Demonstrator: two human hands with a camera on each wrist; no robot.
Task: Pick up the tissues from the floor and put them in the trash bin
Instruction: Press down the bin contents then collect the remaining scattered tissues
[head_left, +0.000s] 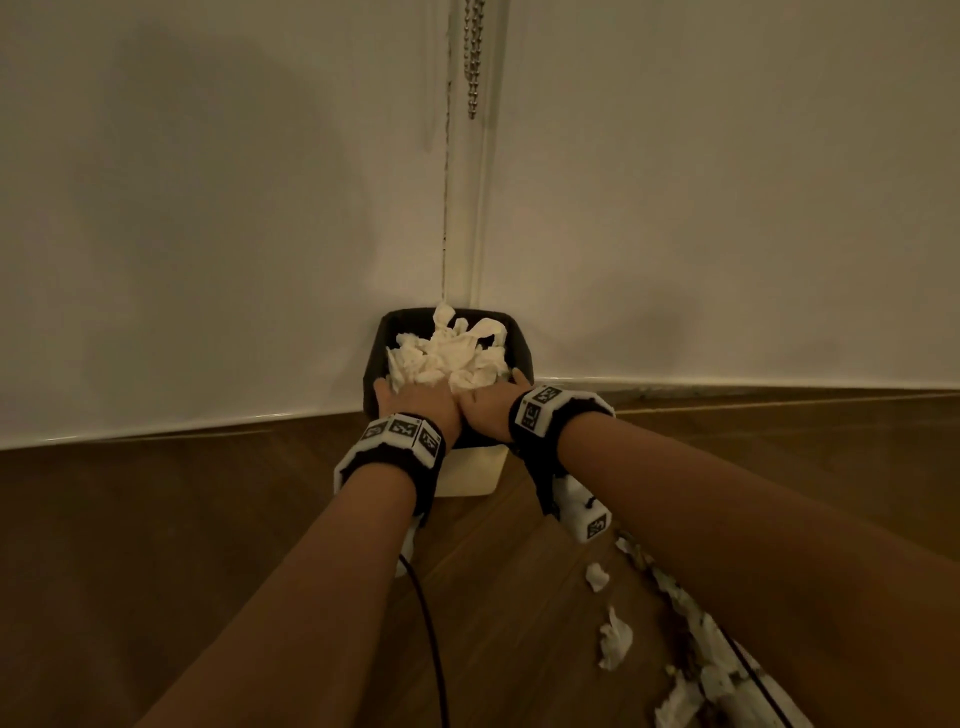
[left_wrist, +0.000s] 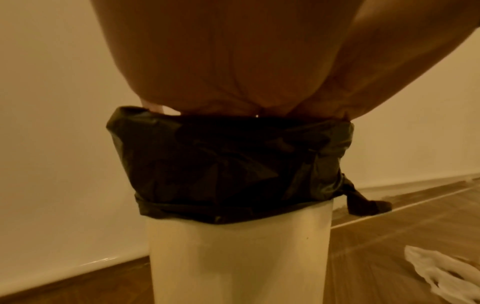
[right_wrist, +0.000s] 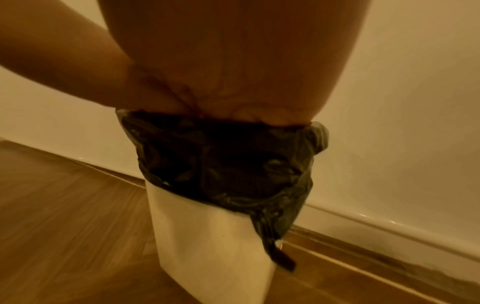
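Observation:
A white trash bin (head_left: 472, 474) with a black liner (head_left: 523, 353) stands in the corner of the room, heaped with crumpled white tissues (head_left: 457, 353). My left hand (head_left: 418, 402) and right hand (head_left: 491, 408) lie side by side, backs up, on the near part of the heap. Their outer fingers reach straight along the liner's rim; the other fingers are buried in the tissues. In the wrist views the left palm (left_wrist: 233, 61) and right palm (right_wrist: 233, 61) sit over the rim of the bin (left_wrist: 233, 257) (right_wrist: 207, 236). More tissues (head_left: 615, 639) lie on the floor at lower right.
White walls meet right behind the bin, and a bead chain (head_left: 472, 57) hangs in the corner above. The floor (head_left: 208, 519) is brown wood. A black cable (head_left: 431, 623) runs under my left forearm. A loose tissue (left_wrist: 441, 271) lies right of the bin.

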